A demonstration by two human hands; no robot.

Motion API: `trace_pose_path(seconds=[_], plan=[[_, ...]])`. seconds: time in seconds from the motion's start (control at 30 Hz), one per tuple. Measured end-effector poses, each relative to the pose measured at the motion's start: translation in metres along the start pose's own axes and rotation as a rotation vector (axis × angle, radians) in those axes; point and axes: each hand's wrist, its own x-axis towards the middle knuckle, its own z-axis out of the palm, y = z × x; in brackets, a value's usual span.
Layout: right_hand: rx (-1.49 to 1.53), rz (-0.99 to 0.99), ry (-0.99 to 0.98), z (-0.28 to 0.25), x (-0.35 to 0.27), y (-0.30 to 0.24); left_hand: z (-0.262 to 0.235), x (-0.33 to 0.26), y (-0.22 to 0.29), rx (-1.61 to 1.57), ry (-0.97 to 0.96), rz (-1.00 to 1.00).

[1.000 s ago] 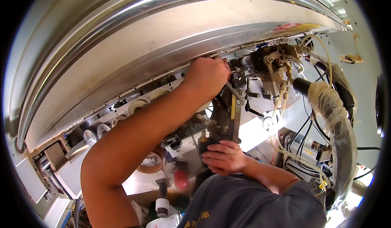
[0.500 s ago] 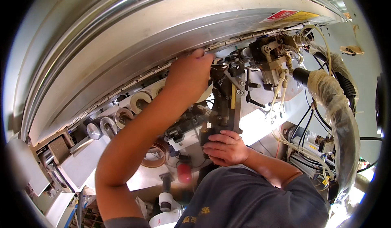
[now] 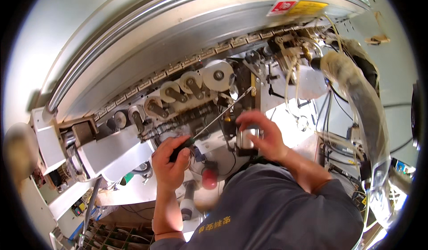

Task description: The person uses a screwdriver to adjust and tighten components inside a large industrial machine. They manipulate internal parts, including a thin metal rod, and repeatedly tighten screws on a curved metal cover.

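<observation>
My left hand [image 3: 171, 161] is closed round the dark handle of a long thin screwdriver [image 3: 218, 118]. Its shaft slants up to the right, with the tip close to a yellowish strip [image 3: 253, 84] on the machine's dark upright bar. My right hand [image 3: 265, 136], slightly blurred, is over the right side of a shiny metal cylinder [image 3: 245, 139]. Its fingers and thumb are apart with nothing seen between them; whether they touch the cylinder I cannot tell. Beyond both hands runs a row of pale rollers, the largest a white roller [image 3: 218, 75].
A metal chain track [image 3: 191, 61] crosses behind the rollers, below a broad metal cover [image 3: 147, 49]. To the right hangs a thick plastic-wrapped hose [image 3: 363, 103] among cables and thin tubes. A red knob [image 3: 209, 178] stands near my body. White boxy housing [image 3: 109, 149] lies left.
My left hand has drawn back from the chain track toward my body, and the screwdriver now shows in it. My right hand has lifted off the dark block and opened. The view has shifted.
</observation>
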Motion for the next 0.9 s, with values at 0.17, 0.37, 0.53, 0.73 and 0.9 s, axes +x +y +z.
trace_pose_path(seconds=[0.17, 0.37, 0.53, 0.73, 0.9], plan=[[0.127, -0.091, 0.100, -0.020, -0.008, -0.073, 0.006, -0.065, -0.002, -0.089, 0.036, 0.107], [-0.016, -0.302, 0.139, -0.019, -0.055, -0.114, 0.023, -0.116, 0.026, -0.033, 0.119, 0.302], [-0.067, -0.298, 0.055, -0.022, -0.088, -0.133, 0.027, -0.158, 0.045, 0.024, -0.108, 0.154], [0.347, -0.170, 0.035, -0.012, -0.120, -0.119, 0.074, -0.209, 0.054, -0.610, -0.361, -0.334], [0.582, -0.287, 0.092, -0.012, -0.136, -0.115, 0.119, -0.238, 0.068, -0.775, -0.256, -0.277]])
